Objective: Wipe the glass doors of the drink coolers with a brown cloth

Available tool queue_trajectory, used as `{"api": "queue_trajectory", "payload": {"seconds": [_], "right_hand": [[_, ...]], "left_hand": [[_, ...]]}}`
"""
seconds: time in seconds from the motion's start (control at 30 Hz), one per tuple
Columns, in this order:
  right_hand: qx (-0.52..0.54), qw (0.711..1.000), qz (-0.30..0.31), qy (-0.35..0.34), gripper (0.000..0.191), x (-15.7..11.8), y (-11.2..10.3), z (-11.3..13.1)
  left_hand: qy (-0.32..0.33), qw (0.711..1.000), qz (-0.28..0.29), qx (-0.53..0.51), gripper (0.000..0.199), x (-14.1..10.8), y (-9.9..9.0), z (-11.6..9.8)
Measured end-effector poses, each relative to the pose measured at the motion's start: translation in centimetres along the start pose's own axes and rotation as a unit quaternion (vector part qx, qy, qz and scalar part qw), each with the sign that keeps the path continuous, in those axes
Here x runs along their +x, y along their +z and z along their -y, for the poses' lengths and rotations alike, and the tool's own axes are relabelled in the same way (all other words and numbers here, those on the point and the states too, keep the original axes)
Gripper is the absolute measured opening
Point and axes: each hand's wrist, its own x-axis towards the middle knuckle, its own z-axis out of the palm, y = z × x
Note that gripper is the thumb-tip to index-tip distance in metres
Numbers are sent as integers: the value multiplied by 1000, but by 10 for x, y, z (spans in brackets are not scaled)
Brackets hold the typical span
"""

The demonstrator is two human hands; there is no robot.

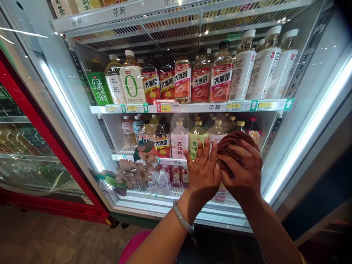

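Note:
My right hand [244, 168] is wrapped round a bunched brown cloth [236, 141] in front of the glass door of a drinks fridge. Close beside it, my left hand [203, 168] has its fingers spread and holds nothing; its palm side faces the glass. A pale bangle [183, 217] circles my left wrist. Behind the hands, through the glass, stand a pink bottle [179, 141] and a green-labelled bottle [197, 136] on the middle shelf. Whether the left fingertips press on the glass is hard to tell.
Bottled teas [202, 77] line the upper shelf [192, 107] behind the glass. A flower decal [134, 170] is on the door's lower left. To the left stands another fridge with a red frame [55, 146]. Brown floor [55, 234] shows at the lower left.

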Motion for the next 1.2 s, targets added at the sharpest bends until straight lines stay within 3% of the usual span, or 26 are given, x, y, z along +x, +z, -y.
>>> {"api": "queue_trajectory", "payload": {"seconds": [0.2,0.3,0.43,0.57,0.7,0.83,0.97,1.1,1.2], "right_hand": [[-6,999,17,-44,25,2,-17,-26],[-44,999,-3,6,28,3,-26,-39],[-50,996,-22,71,37,0,-20,-30],[-3,1000,-23,3,28,-3,-8,-18],[15,998,-12,-59,28,-5,-17,-39],[-68,996,-61,4,30,-11,-31,-62],[-91,990,-80,74,35,-13,-24,-47],[-21,999,-36,15,26,-6,-10,-24],[-2,999,-15,-45,24,-2,-16,-29]], "left_hand": [[-9,1000,0,2,76,1,4,-6],[17,1000,6,-14,78,-1,6,-9],[37,999,14,-29,78,-4,9,-13],[28,999,-1,-36,76,-3,11,-14],[30,999,-5,-36,78,-1,12,-16],[29,999,-10,-42,79,-2,14,-18],[31,999,4,-40,80,-4,16,-16],[43,998,1,-42,77,-5,15,-14],[43,998,7,-45,76,-3,12,-15]]}}
